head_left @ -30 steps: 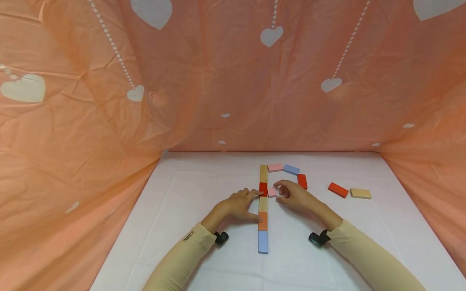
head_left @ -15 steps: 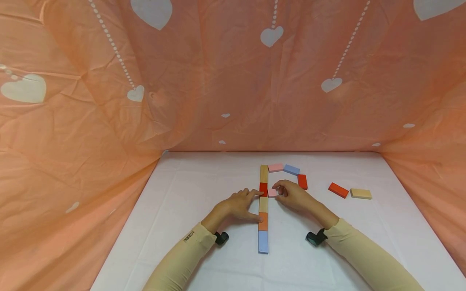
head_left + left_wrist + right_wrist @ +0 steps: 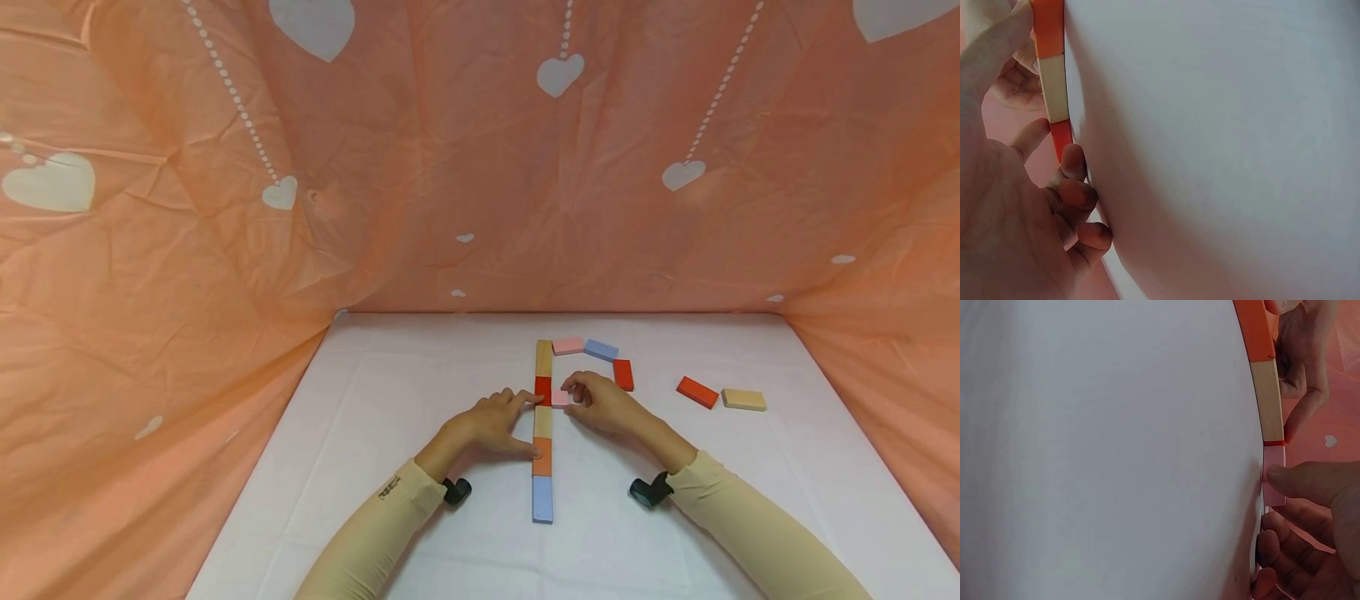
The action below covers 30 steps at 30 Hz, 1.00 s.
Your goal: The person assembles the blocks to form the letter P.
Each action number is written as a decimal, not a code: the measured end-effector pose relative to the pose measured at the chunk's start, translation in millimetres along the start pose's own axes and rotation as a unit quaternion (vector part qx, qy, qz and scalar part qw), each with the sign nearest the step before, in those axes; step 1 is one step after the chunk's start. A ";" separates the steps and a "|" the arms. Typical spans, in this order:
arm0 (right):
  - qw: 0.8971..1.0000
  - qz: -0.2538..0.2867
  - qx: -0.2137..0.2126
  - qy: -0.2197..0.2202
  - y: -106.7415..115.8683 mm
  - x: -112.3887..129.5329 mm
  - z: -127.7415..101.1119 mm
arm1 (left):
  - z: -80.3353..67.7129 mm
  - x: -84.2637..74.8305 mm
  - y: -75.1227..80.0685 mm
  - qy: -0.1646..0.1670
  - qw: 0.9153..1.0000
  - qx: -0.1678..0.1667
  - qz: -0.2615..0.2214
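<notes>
A straight column of flat wooden blocks lies on the white table in the head view: plain wood (image 3: 543, 358), red (image 3: 542, 384), plain wood (image 3: 542, 423), orange (image 3: 543, 467) and light blue (image 3: 542, 500). From the left, my left hand (image 3: 489, 423) rests its index fingertip on the red block and its thumb on the orange one. Beside the red block, a pink block (image 3: 559, 399) stands against the column's right side. My right hand (image 3: 606, 406) pinches this pink block; its thumb shows on the pink block (image 3: 1274, 457) in the right wrist view.
An arc formed by a pink block (image 3: 567, 346), a light blue block (image 3: 601, 350) and a red block (image 3: 622, 375) curves right from the column's top. Farther right lie another red block (image 3: 697, 392) and a plain wood block (image 3: 743, 399). A peach cloth (image 3: 480, 167) hangs behind the table.
My right hand has moved slightly left, its fingers closing around the pink block, which now sits snug against the column. The left hand has stayed put.
</notes>
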State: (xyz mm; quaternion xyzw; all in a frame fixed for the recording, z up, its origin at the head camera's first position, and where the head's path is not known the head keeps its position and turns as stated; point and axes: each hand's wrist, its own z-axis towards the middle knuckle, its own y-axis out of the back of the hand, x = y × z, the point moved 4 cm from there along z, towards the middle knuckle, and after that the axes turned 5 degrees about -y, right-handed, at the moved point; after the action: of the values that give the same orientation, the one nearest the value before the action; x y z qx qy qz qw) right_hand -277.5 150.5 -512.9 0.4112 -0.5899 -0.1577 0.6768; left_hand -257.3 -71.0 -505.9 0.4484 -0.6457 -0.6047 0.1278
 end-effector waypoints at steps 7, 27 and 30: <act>1.000 0.001 0.000 0.008 -0.4 -0.5 -0.1 | 1.0 0.7 -1.2 0.002 1.000 0.004 0.001; 1.000 0.019 0.004 -0.007 3.7 0.0 -5.5 | 1.4 1.2 -1.1 0.007 1.000 0.004 -0.003; 1.000 0.020 0.002 -0.011 6.3 -1.7 -9.0 | 1.6 1.5 -1.2 0.010 1.000 0.005 -0.004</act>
State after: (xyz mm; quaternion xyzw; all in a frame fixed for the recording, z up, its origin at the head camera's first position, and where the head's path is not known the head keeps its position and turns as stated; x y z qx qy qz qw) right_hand -271.3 158.8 -509.1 0.3984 -0.6058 -0.1475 0.6727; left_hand -258.8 -70.8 -508.0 0.4571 -0.6459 -0.5976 0.1295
